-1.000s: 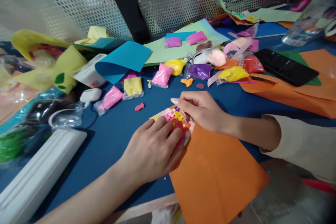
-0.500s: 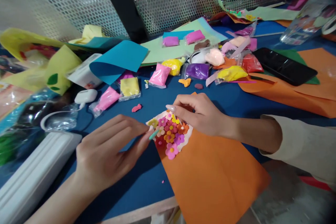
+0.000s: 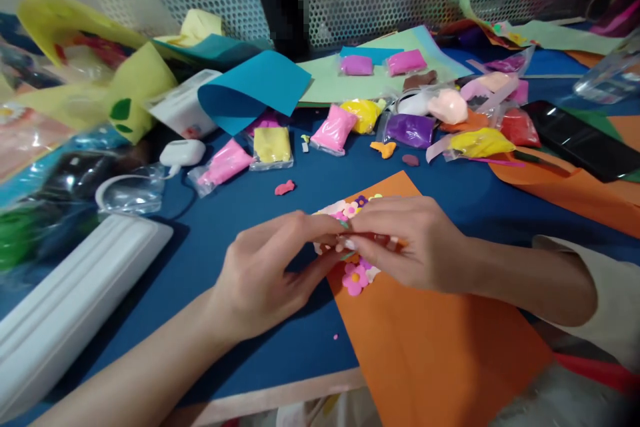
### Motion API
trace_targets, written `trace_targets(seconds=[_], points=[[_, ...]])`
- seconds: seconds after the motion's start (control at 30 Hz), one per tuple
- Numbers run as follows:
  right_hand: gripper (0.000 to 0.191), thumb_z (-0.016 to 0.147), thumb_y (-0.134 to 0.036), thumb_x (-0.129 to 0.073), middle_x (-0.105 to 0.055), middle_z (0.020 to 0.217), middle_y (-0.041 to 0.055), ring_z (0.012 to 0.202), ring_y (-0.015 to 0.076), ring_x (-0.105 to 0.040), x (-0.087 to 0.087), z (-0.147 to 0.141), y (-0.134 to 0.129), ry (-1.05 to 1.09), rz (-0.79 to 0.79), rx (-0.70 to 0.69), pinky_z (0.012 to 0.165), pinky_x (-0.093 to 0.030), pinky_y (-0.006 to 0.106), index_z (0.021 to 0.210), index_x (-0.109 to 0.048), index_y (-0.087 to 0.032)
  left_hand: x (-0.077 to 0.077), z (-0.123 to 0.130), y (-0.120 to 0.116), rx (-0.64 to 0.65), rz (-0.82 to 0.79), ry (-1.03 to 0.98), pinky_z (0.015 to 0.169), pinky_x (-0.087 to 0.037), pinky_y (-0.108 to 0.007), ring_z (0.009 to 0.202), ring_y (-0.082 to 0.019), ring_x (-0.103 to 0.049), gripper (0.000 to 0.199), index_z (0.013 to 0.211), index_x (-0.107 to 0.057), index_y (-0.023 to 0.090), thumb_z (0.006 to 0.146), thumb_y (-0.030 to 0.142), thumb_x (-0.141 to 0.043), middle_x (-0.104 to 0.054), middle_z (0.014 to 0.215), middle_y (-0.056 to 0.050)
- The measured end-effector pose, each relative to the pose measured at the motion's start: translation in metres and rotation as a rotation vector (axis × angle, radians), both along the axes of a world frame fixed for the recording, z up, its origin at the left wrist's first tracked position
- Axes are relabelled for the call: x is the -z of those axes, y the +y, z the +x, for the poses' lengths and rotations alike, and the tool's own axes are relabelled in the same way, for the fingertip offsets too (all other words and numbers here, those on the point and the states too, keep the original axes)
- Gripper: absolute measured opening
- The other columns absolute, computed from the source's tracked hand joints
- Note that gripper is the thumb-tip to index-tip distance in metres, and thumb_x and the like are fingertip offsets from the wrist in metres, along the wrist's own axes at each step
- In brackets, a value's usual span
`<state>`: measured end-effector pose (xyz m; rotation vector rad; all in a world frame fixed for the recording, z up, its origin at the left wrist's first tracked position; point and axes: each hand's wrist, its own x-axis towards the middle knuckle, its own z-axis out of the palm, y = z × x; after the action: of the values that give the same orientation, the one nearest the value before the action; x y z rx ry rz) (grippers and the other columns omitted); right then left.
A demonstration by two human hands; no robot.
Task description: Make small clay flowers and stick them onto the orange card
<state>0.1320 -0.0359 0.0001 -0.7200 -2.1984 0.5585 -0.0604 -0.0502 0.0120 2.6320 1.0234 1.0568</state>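
An orange sheet [image 3: 430, 340] lies over the table's front edge, with several small clay flowers, among them a pink flower [image 3: 355, 279], near its upper left side. Above these flowers my left hand [image 3: 275, 267] and my right hand [image 3: 415, 240] meet fingertip to fingertip. Both are pinched closed. Whatever sits between the fingertips is too small and hidden to name. The fingers cover most of the flower cluster.
Behind the hands lie clay packets, such as a pink packet [image 3: 334, 129] and a purple packet [image 3: 410, 130]. A black phone [image 3: 583, 140] rests at right, a white case [image 3: 90, 293] at left. Blue paper [image 3: 255, 90] curls behind; a bottle [image 3: 613, 73] lies far right.
My left hand has moved right to meet my right hand, whose fingers have come down over the flowers into a pinch. The view has shifted, so the table's things appear displaced.
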Motion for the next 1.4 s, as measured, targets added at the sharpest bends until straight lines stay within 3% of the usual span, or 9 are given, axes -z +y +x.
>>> trace_targets(seconds=[0.13, 0.33, 0.47, 0.53, 0.6, 0.73, 0.9, 1.27, 1.4], points=[[0.024, 0.084, -0.009, -0.047, -0.053, 0.057, -0.0013, 0.053, 0.0083, -0.044, -0.005, -0.003, -0.005, -0.053, -0.052, -0.019, 0.052, -0.032, 0.021, 0.062, -0.053, -0.015, -0.001, 0.001, 0.001, 0.055, 0.093, 0.013, 0.053, -0.05, -0.019, 0.06, -0.007, -0.06, 0.017, 0.092, -0.054, 0.019, 0.081, 0.007, -0.058, -0.063, 0.068, 0.004], [0.01, 0.082, -0.022, -0.061, -0.068, 0.071, 0.0004, 0.063, 0.0094, -0.06, -0.008, -0.007, -0.011, 0.001, -0.261, -0.033, 0.058, -0.042, 0.018, 0.076, -0.063, -0.015, -0.004, 0.0, 0.001, -0.023, 0.143, -0.006, 0.058, -0.048, -0.026, 0.063, -0.011, -0.053, 0.008, 0.086, -0.051, 0.022, 0.083, 0.015, -0.054, -0.058, 0.066, 0.003], [0.01, 0.084, -0.019, -0.057, -0.069, 0.072, -0.0005, 0.062, 0.0086, -0.061, -0.009, -0.003, -0.011, -0.012, -0.214, 0.049, 0.057, -0.043, 0.018, 0.078, -0.064, -0.016, -0.007, -0.016, -0.005, 0.063, 0.075, 0.12, 0.082, -0.048, -0.037, 0.097, -0.02, -0.056, 0.031, 0.104, -0.048, 0.02, 0.078, 0.031, -0.062, -0.064, 0.096, -0.005], [0.012, 0.085, -0.019, -0.053, -0.071, 0.085, 0.0033, 0.078, 0.0125, -0.065, -0.008, 0.0, -0.008, -0.044, -0.142, 0.101, 0.064, -0.047, 0.02, 0.087, -0.064, -0.015, -0.005, -0.031, -0.012, 0.12, -0.014, 0.248, 0.094, -0.04, -0.043, 0.123, -0.026, -0.041, 0.048, 0.118, -0.041, 0.011, 0.077, 0.03, -0.057, -0.056, 0.119, -0.016], [0.02, 0.088, -0.02, -0.047, -0.069, 0.102, 0.0091, 0.099, 0.0178, -0.063, -0.005, 0.003, -0.004, -0.09, -0.08, 0.113, 0.077, -0.049, 0.026, 0.096, -0.063, -0.012, 0.0, -0.045, -0.02, 0.093, -0.028, 0.403, 0.1, -0.033, -0.044, 0.132, -0.028, -0.031, 0.054, 0.122, -0.037, 0.007, 0.075, 0.026, -0.055, -0.051, 0.127, -0.021], [0.031, 0.093, -0.023, -0.038, -0.061, 0.118, 0.0156, 0.115, 0.0227, -0.055, 0.003, 0.005, 0.0, -0.234, -0.017, 0.047, 0.097, -0.042, 0.038, 0.107, -0.06, -0.007, 0.008, -0.059, -0.033, 0.099, -0.051, 0.473, 0.103, -0.031, -0.046, 0.132, -0.031, -0.033, 0.06, 0.124, -0.035, 0.01, 0.071, 0.033, -0.052, -0.051, 0.13, -0.018], [0.033, 0.094, -0.019, -0.032, -0.056, 0.127, 0.0138, 0.124, 0.0206, -0.047, 0.005, 0.004, -0.003, -0.292, 0.027, -0.081, 0.108, -0.03, 0.043, 0.114, -0.055, -0.007, 0.01, -0.054, -0.032, 0.115, -0.093, 0.488, 0.103, -0.031, -0.052, 0.13, -0.034, -0.037, 0.068, 0.129, -0.031, 0.012, 0.069, 0.035, -0.053, -0.049, 0.133, -0.017], [0.035, 0.095, -0.023, -0.03, -0.055, 0.127, 0.0149, 0.126, 0.0201, -0.044, 0.003, 0.004, 0.001, -0.342, -0.07, -0.11, 0.111, -0.027, 0.039, 0.114, -0.055, -0.007, 0.007, -0.063, -0.017, 0.17, -0.267, 0.417, 0.109, -0.017, -0.06, 0.136, -0.037, -0.023, 0.085, 0.139, -0.017, 0.016, 0.067, 0.036, -0.059, -0.045, 0.135, -0.017], [0.036, 0.095, -0.025, -0.032, -0.053, 0.129, 0.0157, 0.126, 0.0217, -0.044, 0.004, 0.007, 0.002, -0.308, -0.191, -0.158, 0.108, -0.031, 0.041, 0.12, -0.051, -0.007, 0.011, -0.066, -0.008, 0.14, -0.312, 0.291, 0.104, -0.032, -0.056, 0.134, -0.034, -0.03, 0.082, 0.141, -0.009, 0.019, 0.075, 0.028, -0.056, -0.039, 0.14, -0.018]])
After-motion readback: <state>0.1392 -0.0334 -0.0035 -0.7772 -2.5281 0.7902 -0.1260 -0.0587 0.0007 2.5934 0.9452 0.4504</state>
